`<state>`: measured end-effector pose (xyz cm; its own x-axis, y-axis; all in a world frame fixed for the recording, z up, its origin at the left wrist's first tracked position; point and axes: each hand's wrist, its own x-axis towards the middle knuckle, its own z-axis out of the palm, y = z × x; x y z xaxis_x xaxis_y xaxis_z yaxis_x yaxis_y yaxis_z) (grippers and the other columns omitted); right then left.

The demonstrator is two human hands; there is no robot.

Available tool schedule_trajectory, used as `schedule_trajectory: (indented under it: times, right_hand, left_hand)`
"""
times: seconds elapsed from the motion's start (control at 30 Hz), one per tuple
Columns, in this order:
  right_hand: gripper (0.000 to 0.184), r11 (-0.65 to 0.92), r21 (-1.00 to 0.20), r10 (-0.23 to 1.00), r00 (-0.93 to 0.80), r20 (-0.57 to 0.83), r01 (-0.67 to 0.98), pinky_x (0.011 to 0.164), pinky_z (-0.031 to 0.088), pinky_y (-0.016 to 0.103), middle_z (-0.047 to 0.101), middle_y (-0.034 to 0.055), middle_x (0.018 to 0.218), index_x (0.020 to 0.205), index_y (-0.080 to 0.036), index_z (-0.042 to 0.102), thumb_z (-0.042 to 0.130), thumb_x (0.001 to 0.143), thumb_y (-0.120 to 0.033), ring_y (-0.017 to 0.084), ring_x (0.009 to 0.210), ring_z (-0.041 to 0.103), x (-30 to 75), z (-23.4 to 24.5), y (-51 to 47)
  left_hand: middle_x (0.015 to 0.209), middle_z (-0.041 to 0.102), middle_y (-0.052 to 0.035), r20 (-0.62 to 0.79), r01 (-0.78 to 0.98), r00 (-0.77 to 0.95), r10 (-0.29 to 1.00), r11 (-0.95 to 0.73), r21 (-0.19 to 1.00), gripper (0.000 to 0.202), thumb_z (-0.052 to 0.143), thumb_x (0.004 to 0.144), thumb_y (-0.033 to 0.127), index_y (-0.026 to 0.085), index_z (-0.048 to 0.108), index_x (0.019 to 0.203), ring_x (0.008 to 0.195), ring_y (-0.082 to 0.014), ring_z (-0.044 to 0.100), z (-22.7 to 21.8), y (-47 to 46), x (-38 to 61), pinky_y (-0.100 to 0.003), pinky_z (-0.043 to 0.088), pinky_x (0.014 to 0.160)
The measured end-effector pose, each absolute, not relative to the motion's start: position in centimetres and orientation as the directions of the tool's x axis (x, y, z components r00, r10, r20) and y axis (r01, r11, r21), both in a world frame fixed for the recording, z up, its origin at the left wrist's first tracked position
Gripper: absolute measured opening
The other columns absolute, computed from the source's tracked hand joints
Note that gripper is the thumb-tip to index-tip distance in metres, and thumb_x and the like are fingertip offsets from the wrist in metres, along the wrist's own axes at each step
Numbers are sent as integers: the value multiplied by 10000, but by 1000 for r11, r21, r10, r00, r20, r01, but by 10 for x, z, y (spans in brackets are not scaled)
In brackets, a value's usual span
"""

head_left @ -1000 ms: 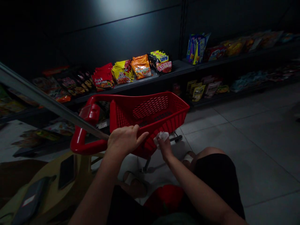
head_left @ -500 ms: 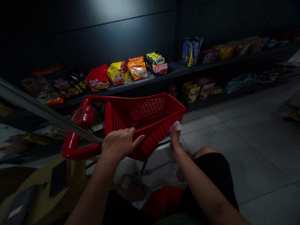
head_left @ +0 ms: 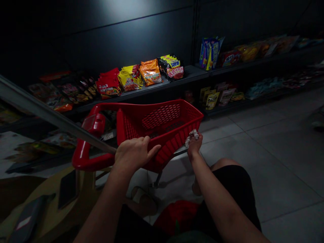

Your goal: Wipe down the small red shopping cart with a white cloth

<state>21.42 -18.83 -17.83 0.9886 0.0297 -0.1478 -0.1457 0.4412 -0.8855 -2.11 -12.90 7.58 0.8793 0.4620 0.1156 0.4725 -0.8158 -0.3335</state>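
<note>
A red plastic shopping cart [head_left: 167, 148] stands before me, its slatted basket angled toward the shelves. My left hand [head_left: 135, 152] grips the near rim of the basket, with the thumb sticking out along the outer side and the other fingertips hidden over the edge. Low on the outer wall near the basket's far end, my right hand [head_left: 195, 143] is closed around a crumpled white wipe [head_left: 194, 134]. The wipe lies close against the slats; whether it presses on them I cannot tell. A grey metal pole [head_left: 55, 116] slants down to the cart beside my left wrist.
Behind the cart, a dark shelf [head_left: 193, 72] carries red, yellow, orange and black noodle packets [head_left: 150, 72]. More snack bags [head_left: 211, 98] sit on the shelf below. At lower left, a round wooden stool [head_left: 50, 189] bears a phone [head_left: 68, 189] and a dark case [head_left: 27, 217].
My right hand has shifted slightly right, its fingers now more curled around the wipe. My left hand keeps its hold on the rim. The whole view has shifted a little.
</note>
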Motion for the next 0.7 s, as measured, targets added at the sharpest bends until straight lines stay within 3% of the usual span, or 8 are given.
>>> schedule_trajectory:
  times: [0.07,0.13,0.27,0.33,0.43,0.53,0.6,0.7]
  right_hand:
    - [467,430,-884,81,983,-164,-183,557,450,179,619,-50,894,1143,-272,468,614,707,-354,79,649,571,175,-182,-184]
    - [464,414,-876,210,962,-174,-248,587,479,199,650,-41,889,1115,-265,506,658,680,-312,99,683,609,126,-188,-182]
    - [404,385,-834,430,877,-216,-395,538,511,262,681,-25,752,1010,-237,567,710,636,-292,151,591,627,73,-199,-187]
    - [412,423,-819,366,900,-238,-388,531,504,251,668,-37,748,1001,-238,541,708,632,-316,137,578,616,98,-196,-192]
    - [416,506,-816,107,959,-261,-278,568,479,189,620,-77,792,1028,-257,456,641,673,-372,80,611,592,184,-185,-200]
    - [399,525,-827,-37,966,-257,-200,592,458,149,582,-102,831,1069,-287,380,556,733,-411,44,641,576,250,-175,-201]
    - [389,518,-834,-41,968,-247,-191,583,456,148,572,-104,819,1062,-290,374,545,741,-429,44,632,569,249,-176,-197]
    - [404,482,-843,76,970,-230,-238,538,466,179,584,-92,757,1021,-281,419,609,706,-449,74,584,570,176,-192,-188]
  left_hand:
    - [845,738,-119,113,477,876,468,-812,-337,616,216,963,636,184,634,930,786,-313,714,76,-129,-21,-327,413,573]
    - [830,736,-121,106,477,875,472,-808,-346,617,213,965,629,182,636,930,781,-307,716,77,-129,-20,-322,412,578]
    - [828,738,-124,99,477,874,475,-804,-356,608,216,971,614,181,641,930,776,-300,718,80,-129,-20,-318,409,574]
    - [829,741,-123,98,483,871,481,-802,-351,605,224,967,620,186,645,938,777,-299,718,80,-129,-21,-318,410,574]
    - [858,748,-120,100,484,871,480,-807,-338,606,233,962,631,192,649,939,786,-301,717,79,-129,-21,-318,415,578]
    - [872,750,-119,97,482,873,479,-811,-332,612,232,960,635,191,652,931,786,-303,716,79,-129,-22,-323,425,584]
    - [854,748,-115,100,484,872,480,-812,-327,610,233,961,633,192,653,928,775,-305,715,78,-129,-22,-329,429,580]
    - [847,747,-118,116,482,875,471,-816,-320,605,235,963,626,190,653,921,777,-308,716,77,-129,-21,-330,428,574]
